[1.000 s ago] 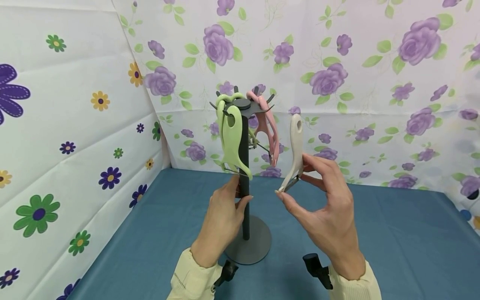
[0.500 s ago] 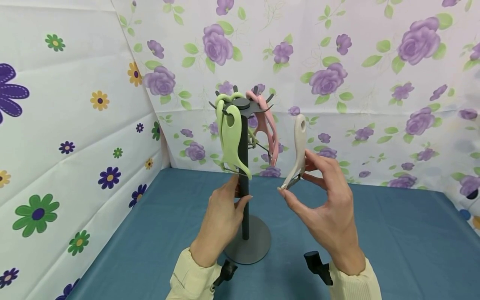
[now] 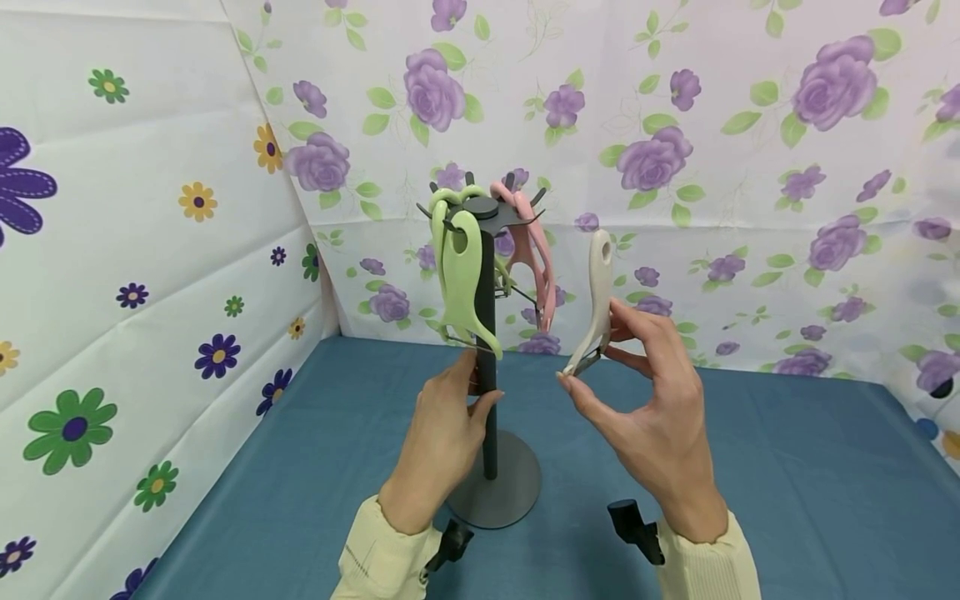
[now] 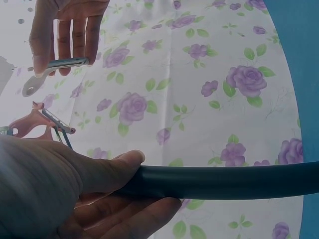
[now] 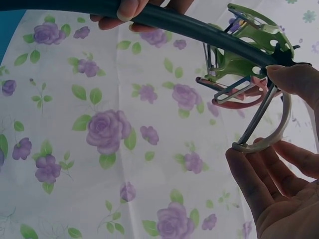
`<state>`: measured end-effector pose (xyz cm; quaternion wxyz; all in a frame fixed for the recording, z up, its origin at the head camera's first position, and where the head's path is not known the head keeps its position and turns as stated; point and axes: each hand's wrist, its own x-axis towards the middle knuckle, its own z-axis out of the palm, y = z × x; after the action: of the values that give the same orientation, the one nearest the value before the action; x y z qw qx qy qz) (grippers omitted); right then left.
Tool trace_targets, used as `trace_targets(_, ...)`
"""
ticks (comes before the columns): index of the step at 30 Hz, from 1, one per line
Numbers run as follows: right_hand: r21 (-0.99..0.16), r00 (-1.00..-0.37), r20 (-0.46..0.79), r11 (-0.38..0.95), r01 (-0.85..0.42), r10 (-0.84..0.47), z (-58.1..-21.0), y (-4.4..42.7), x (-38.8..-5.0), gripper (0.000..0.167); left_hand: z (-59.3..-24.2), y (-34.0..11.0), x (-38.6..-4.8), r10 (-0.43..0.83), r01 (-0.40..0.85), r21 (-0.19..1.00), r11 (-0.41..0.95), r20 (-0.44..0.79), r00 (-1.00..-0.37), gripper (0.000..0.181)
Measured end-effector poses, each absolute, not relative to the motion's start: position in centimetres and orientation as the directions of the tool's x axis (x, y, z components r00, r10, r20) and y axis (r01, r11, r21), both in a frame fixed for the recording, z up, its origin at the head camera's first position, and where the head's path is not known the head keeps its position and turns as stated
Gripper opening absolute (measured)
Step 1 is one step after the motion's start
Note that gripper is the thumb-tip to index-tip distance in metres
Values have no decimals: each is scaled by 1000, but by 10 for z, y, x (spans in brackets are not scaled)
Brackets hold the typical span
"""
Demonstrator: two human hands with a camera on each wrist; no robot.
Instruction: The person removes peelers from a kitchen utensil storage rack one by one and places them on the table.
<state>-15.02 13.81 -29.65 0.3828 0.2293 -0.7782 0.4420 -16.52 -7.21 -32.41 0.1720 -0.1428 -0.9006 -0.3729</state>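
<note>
Around the pole (image 3: 487, 375), left fingers (image 4: 147, 214)

The head view looked forward and a bit down from behind both hands, far enough back to fit the stand (image 3: 519, 485) from top to bottom. The left wrist view was very near the left hand (image 3: 442, 429), and the right wrist view was near the right hand (image 3: 663, 417). Both faced the purple-flowered sheet (image 3: 723, 142), tipped sideways, so the black pole (image 3: 487, 287) lay across. These two shared the pole, both hands and the white peeler (image 3: 600, 279).
</note>
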Motion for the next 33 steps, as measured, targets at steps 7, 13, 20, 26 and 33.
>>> trace_targets(7, -532, -621, 784, 507, -679, -8, -297, 139, -151, 89, -325, -73, -165, 124, 379, 622, 685, 413, -902, 27)
trace_targets(13, -515, -602, 799, 511, -689, -7, -299, 140, -153, 89, -325, -73, -165, 120, 376, 621, 688, 414, -902, 27)
trace_targets(20, -510, -598, 801, 515, -689, -6, -299, 140, -155, 87, -325, -72, -165, 121, 380, 620, 687, 418, -901, 27)
trace_targets(26, -510, -605, 796, 526, -680, -11, -301, 142, -156, 88, -325, -72, -165, 123, 385, 619, 684, 422, -898, 27)
trace_targets(33, -513, -614, 789, 537, -669, -10, -302, 143, -157, 88, -325, -72, -165, 123, 384, 620, 684, 421, -899, 27)
